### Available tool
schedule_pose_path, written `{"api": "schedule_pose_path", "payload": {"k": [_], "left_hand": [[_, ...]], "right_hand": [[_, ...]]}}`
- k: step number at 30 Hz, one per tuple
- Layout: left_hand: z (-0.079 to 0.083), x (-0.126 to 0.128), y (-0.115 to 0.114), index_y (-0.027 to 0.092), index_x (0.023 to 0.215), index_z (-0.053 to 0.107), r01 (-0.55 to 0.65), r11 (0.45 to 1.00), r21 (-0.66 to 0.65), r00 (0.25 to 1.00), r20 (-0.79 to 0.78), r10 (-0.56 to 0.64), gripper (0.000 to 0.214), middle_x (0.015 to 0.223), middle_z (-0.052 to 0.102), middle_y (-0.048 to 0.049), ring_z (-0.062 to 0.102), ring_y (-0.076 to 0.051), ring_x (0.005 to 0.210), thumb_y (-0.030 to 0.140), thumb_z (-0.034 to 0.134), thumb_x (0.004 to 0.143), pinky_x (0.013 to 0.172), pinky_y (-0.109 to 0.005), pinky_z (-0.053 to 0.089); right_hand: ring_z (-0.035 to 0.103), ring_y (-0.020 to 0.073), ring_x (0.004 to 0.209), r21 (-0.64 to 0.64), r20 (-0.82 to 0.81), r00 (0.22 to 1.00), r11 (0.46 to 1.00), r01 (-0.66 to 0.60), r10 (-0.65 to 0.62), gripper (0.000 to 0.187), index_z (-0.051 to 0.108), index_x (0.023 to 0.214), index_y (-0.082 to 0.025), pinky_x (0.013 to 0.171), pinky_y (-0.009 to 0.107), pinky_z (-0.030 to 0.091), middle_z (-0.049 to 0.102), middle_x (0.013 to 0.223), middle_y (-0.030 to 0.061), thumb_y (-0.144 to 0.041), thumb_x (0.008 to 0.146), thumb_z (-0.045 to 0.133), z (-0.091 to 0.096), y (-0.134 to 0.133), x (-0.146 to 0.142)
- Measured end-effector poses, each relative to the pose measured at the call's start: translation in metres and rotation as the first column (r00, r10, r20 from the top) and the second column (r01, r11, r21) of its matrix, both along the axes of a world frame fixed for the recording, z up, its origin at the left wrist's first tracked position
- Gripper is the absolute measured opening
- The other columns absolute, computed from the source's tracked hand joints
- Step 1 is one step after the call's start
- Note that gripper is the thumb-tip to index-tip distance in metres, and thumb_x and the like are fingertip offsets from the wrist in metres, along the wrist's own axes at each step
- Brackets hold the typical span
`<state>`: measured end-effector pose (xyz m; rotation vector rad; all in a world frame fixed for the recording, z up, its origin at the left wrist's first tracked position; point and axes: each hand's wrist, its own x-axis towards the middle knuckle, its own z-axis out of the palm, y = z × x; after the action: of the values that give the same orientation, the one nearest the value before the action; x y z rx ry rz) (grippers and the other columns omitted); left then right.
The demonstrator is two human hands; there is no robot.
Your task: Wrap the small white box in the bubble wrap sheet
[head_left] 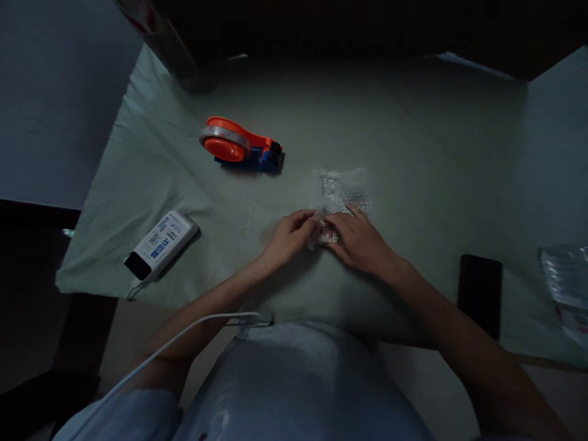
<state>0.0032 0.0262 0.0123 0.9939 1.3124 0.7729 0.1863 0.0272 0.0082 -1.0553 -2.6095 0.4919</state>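
clear crinkly plastic sheet (349, 188) lies on pale green tablecloth (427, 153), near end at small red-and-white wrapped bundle (329, 233); l hand (291, 236) & r hand (361, 242), close tog., both grip bundle. orange-and-blue tape dispenser (236, 144) sits beyond, to l.

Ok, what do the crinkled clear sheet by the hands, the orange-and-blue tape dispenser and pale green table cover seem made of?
The crinkled clear sheet looks like thin, glossy plastic, perhaps bubble wrap: bumpy highlights. The orange-and-blue tape dispenser seems hard, smooth plastic: moulded curves. The pale green table cover is probably matte fabric: soft folds.
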Motion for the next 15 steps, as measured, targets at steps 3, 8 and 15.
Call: {"api": "schedule_pose_path", "payload": {"k": [3,8,15], "left_hand": [[-0.002,-0.005,-0.004,0.013,0.101,0.061,0.016,1.000,-0.004,1.000,0.017,-0.016,0.026,0.077,0.066,-0.0027,0.061,-0.013,0.067,0.025,0.047,0.083,0.064,-0.026,0.049],[-0.010,-0.005,-0.021,0.016,0.096,0.054,0.064,0.967,0.246,0.991,-0.130,-0.033,0.019,0.090,0.065,-0.0041,0.059,-0.009,0.065,0.017,0.057,0.077,0.063,-0.024,0.050],[-0.023,-0.004,-0.020,0.016,0.091,0.064,0.502,0.478,0.721,0.827,-0.562,-0.020,0.012,0.097,0.068,-0.0086,0.059,-0.019,0.104,0.018,0.052,0.090,0.093,-0.041,0.050]], "right_hand": [[0.059,0.0262,0.103,-0.040,-0.036,0.999,0.999,0.011,-0.012,0.033,0.051,0.116,-0.018,0.107,0.053,0.032,0.064,0.107,0.0108,-0.022,0.084,0.052,-0.002,0.001,0.001],[0.060,0.0258,0.100,-0.041,-0.037,0.999,0.999,0.006,-0.007,0.028,0.053,0.109,-0.017,0.105,0.050,0.035,0.064,0.104,0.0113,-0.020,0.082,0.052,-0.003,0.001,0.001],[0.051,0.0281,0.120,-0.080,-0.041,0.999,0.996,0.033,-0.036,0.053,0.039,0.133,-0.018,0.110,0.054,0.028,0.057,0.126,0.0132,-0.027,0.084,0.055,0.005,-0.003,0.004]]}}
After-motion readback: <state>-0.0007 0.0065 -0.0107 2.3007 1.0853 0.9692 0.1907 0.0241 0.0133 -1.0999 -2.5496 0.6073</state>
